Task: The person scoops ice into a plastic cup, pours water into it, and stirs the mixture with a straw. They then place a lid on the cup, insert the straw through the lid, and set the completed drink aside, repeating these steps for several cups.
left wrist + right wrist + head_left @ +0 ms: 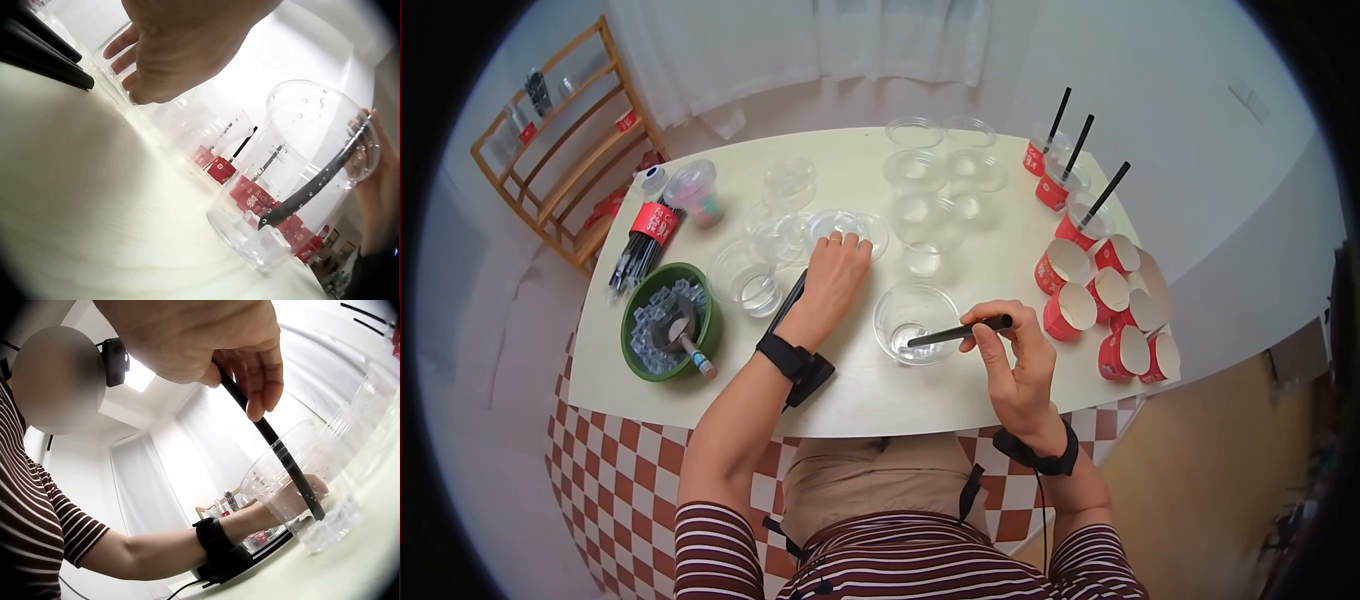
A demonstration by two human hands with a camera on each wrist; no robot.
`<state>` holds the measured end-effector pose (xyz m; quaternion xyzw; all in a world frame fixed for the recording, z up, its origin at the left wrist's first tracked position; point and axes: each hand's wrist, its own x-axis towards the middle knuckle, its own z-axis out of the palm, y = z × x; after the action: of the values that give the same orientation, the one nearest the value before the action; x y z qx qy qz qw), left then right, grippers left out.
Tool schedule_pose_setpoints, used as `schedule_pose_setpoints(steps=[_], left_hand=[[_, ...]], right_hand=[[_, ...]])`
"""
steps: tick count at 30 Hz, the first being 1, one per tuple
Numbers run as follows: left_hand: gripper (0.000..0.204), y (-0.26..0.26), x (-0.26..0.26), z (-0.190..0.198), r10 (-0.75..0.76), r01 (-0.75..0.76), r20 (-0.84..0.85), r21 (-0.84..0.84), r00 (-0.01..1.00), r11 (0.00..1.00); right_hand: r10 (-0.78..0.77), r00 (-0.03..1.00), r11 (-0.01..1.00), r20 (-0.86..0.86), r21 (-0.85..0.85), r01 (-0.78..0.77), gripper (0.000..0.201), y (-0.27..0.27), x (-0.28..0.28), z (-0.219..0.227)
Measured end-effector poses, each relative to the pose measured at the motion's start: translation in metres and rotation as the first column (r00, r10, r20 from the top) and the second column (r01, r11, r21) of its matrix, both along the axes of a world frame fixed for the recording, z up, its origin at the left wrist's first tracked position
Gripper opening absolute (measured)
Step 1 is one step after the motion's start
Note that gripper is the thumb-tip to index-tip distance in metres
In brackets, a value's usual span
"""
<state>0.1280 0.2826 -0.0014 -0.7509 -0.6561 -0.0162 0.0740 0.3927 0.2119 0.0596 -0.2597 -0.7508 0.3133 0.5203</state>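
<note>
My right hand (1022, 370) pinches a black straw (948, 334) between thumb and fingers. The straw's lower end stands slanted inside a clear plastic cup (215, 215), and ice pieces (334, 532) lie at the cup's bottom. Droplets dot the cup's wall. My left hand (838, 280) reaches past the cup, fingers extended over clear plastic lids (878, 236) in the middle of the table. In the left wrist view its fingers (123, 59) are slightly bent, right at the lids, with nothing seen gripped. Other black straws (47, 59) lie beside the left wrist.
On the left stand a green bowl (714, 330) of ice with a scoop (692, 347) and a bundle of straws (632, 265). Clear cups (920, 180) fill the back middle. At right are several red paper sleeves (1065, 312) and three red-sleeved cups with straws (1068, 155).
</note>
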Motion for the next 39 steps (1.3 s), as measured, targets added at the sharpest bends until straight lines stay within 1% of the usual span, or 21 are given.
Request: schedule_pose_setpoints(steps=[2, 3, 5, 8, 11, 14, 17, 20, 23, 26, 29, 32, 35, 37, 39], left_hand=[[0.043, 0.002, -0.003, -0.004, -0.015, 0.015, 0.009, 0.039, 1.0, 0.999], [0.044, 0.001, -0.003, -0.006, -0.028, 0.023, 0.033, 0.154, 0.999, 0.988], [0.045, -0.003, -0.001, -0.008, -0.061, 0.028, 0.077, 0.375, 0.995, 0.927], [0.049, -0.004, -0.001, -0.004, -0.051, 0.024, 0.053, 0.424, 0.997, 0.906], [0.05, -0.001, -0.003, 0.002, 0.011, -0.024, 0.075, 0.181, 0.997, 0.983], [0.047, 0.004, -0.007, -0.005, -0.003, -0.005, 0.051, 0.155, 0.999, 0.988], [0.04, 0.006, -0.008, -0.012, 0.01, 0.004, -0.076, 0.191, 0.997, 0.981], [0.037, 0.006, -0.007, -0.012, 0.02, -0.001, -0.076, 0.241, 0.997, 0.97], [0.037, -0.001, -0.004, 0.0, 0.042, -0.035, -0.023, 0.24, 0.999, 0.97], [0.037, -0.004, -0.007, 0.004, 0.029, -0.031, 0.012, 0.363, 1.0, 0.931], [0.033, -0.004, -0.012, 0.008, -0.046, -0.03, 0.143, 0.489, 0.989, 0.872], [0.029, -0.029, 0.005, 0.036, -0.121, -0.106, 0.361, 0.548, 0.925, 0.83], [0.031, -0.058, 0.018, 0.054, -0.205, -0.109, 0.497, 0.532, 0.843, 0.84], [0.035, -0.081, 0.029, 0.058, -0.244, -0.078, 0.507, 0.533, 0.827, 0.842], [0.039, -0.099, 0.04, 0.055, -0.276, -0.051, 0.523, 0.527, 0.806, 0.849]], right_hand=[[0.001, 1.0, 1.0, -0.004, 0.001, -0.001, 0.014, 0.0, 0.0, 0.0], [0.002, 1.0, 1.0, -0.006, 0.0, -0.002, 0.014, 0.0, 0.0, 0.0], [0.003, 1.0, 1.0, -0.008, -0.002, -0.003, 0.014, 0.0, 0.0, 0.001], [0.001, 1.0, 1.0, -0.01, -0.005, -0.001, 0.014, 0.001, -0.001, -0.001], [-0.004, 1.0, 1.0, -0.019, -0.017, 0.004, 0.015, 0.001, -0.002, -0.001], [-0.005, 1.0, 0.999, -0.025, -0.035, 0.004, 0.016, 0.002, -0.001, -0.004], [-0.002, 1.0, 0.999, -0.031, -0.035, 0.001, 0.017, 0.003, -0.001, -0.004], [-0.01, 0.999, 1.0, -0.039, -0.027, 0.009, 0.017, 0.004, -0.002, -0.005], [-0.007, 0.999, 1.0, -0.037, -0.026, 0.006, 0.016, 0.004, -0.002, -0.005], [-0.008, 0.999, 1.0, -0.041, -0.023, 0.007, 0.016, 0.004, -0.003, -0.006], [-0.008, 0.999, 1.0, -0.042, -0.02, 0.007, 0.015, 0.004, -0.003, -0.005], [-0.011, 0.999, 1.0, -0.045, -0.017, 0.011, 0.014, 0.002, -0.002, 0.0], [-0.024, 0.999, 1.0, -0.048, 0.008, 0.025, 0.014, 0.003, -0.001, 0.004], [-0.026, 0.997, 1.0, -0.067, -0.006, 0.025, 0.014, 0.003, -0.001, 0.005], [-0.027, 0.995, 1.0, -0.099, -0.017, 0.026, 0.014, 0.002, 0.001, 0.007]])
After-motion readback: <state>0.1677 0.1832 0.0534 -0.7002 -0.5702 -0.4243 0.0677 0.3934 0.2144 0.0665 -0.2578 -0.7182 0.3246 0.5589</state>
